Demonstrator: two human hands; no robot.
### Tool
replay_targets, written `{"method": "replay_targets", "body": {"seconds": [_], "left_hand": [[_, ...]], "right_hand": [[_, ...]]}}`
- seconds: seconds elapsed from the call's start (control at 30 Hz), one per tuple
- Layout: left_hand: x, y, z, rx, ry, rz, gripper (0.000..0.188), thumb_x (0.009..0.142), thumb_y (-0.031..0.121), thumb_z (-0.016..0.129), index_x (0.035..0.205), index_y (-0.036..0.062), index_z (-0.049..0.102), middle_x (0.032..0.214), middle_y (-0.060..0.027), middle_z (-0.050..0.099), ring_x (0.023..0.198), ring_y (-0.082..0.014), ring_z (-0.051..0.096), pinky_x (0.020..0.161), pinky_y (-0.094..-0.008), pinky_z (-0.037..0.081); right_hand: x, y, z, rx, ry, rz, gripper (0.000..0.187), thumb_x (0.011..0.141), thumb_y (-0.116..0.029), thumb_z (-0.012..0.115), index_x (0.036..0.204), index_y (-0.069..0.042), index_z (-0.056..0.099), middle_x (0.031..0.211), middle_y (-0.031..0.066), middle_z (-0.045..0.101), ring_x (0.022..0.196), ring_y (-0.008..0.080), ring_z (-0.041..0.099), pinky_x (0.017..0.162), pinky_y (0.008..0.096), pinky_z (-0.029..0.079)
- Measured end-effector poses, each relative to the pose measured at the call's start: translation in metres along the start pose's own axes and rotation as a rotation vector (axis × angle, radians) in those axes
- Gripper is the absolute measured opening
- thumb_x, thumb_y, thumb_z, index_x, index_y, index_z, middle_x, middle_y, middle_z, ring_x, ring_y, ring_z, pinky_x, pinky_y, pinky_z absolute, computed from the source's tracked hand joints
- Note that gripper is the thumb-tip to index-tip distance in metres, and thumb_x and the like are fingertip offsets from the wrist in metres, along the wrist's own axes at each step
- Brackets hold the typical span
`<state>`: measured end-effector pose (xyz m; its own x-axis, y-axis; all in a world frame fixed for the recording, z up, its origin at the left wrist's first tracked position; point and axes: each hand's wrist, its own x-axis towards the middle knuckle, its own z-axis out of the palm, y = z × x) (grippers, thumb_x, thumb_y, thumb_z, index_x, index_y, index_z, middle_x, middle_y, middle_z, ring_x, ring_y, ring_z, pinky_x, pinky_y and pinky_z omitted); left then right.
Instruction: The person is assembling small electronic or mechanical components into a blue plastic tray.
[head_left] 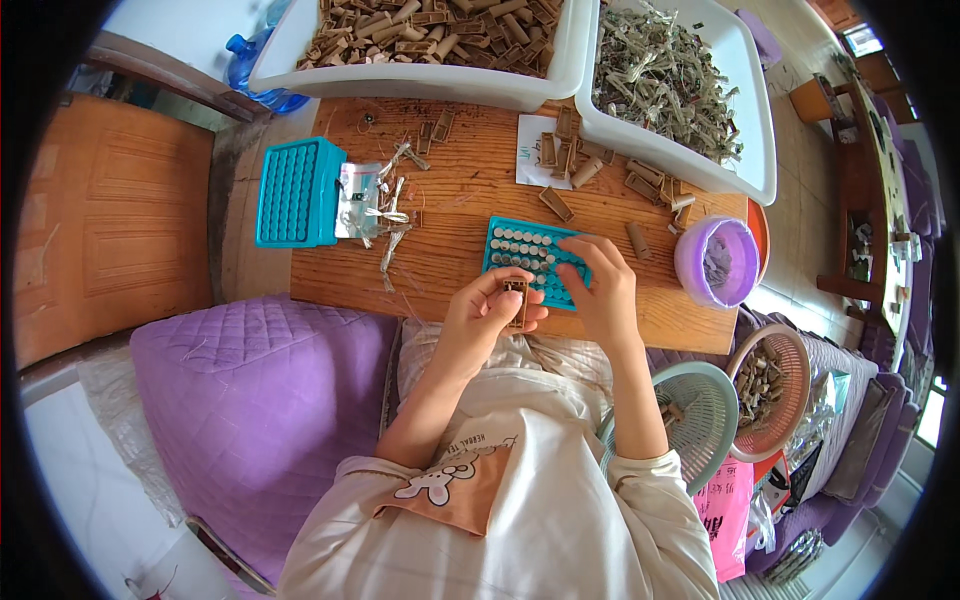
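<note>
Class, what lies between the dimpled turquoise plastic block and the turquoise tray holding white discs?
In the head view: a silvery flat packet, then white wire bundles, then mostly bare wooden tabletop.

Brown first, on the casing [516, 316], and there's orange-brown on the bench [470, 185], streaked with darker grain! Bright turquoise for the hole-patterned tray [568, 297], dotted with rows of whitish discs [520, 248]. Purple diamonds across the quilted cover [260, 390], lilac on the bowl [690, 268], and a cream shirt [580, 500] flashing a white rabbit [438, 485] on rusty orange!
</note>
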<state>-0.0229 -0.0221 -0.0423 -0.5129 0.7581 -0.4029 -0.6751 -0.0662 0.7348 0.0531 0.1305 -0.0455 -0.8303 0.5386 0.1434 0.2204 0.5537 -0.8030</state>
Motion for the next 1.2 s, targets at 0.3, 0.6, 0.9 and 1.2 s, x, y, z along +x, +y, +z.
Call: {"method": "replay_targets", "body": {"seconds": [0.3,0.6,0.9,1.2], "left_hand": [[0.000,0.001,-0.002,0.015,-0.001,-0.036,0.025,0.086,0.017,0.049,0.107,0.0022,0.049,0.092,-0.0103,0.058,0.081,-0.0200,0.061,0.068,-0.0281,0.051],[-0.001,-0.003,-0.003,0.016,-0.081,0.002,0.031,0.086,0.019,0.052,0.109,-0.0001,0.047,0.094,-0.0085,0.058,0.080,-0.0143,0.059,0.070,-0.0254,0.050],[0.000,-0.006,0.001,0.074,-0.109,0.025,0.031,0.084,0.009,0.054,0.111,-0.0023,0.046,0.092,-0.0070,0.058,0.079,-0.0110,0.058,0.070,-0.0230,0.049],[0.003,-0.013,-0.001,0.172,-0.106,-0.022,0.028,0.083,0.003,0.051,0.110,-0.0027,0.047,0.089,-0.0069,0.058,0.079,-0.0104,0.057,0.070,-0.0233,0.050]], "right_hand": [[-0.007,0.023,0.029,-0.309,0.093,-0.048,0.015,0.069,-0.006,0.063,0.083,-0.004,0.060,0.090,0.0070,0.054,0.084,0.0258,0.052,0.071,0.0347,0.044],[-0.022,-0.016,0.012,-0.046,0.282,-0.227,0.018,0.062,0.003,0.066,0.078,-0.004,0.059,0.087,0.0083,0.056,0.076,0.0231,0.056,0.063,0.0301,0.047],[-0.032,-0.023,0.006,-0.057,0.255,-0.386,0.022,0.057,0.004,0.066,0.076,-0.003,0.059,0.081,0.0068,0.056,0.071,0.0209,0.056,0.057,0.0294,0.047],[-0.030,-0.025,-0.002,-0.117,0.016,-0.373,0.019,0.063,0.004,0.065,0.081,-0.003,0.060,0.085,0.0080,0.057,0.074,0.0208,0.057,0.060,0.0291,0.047]]}}
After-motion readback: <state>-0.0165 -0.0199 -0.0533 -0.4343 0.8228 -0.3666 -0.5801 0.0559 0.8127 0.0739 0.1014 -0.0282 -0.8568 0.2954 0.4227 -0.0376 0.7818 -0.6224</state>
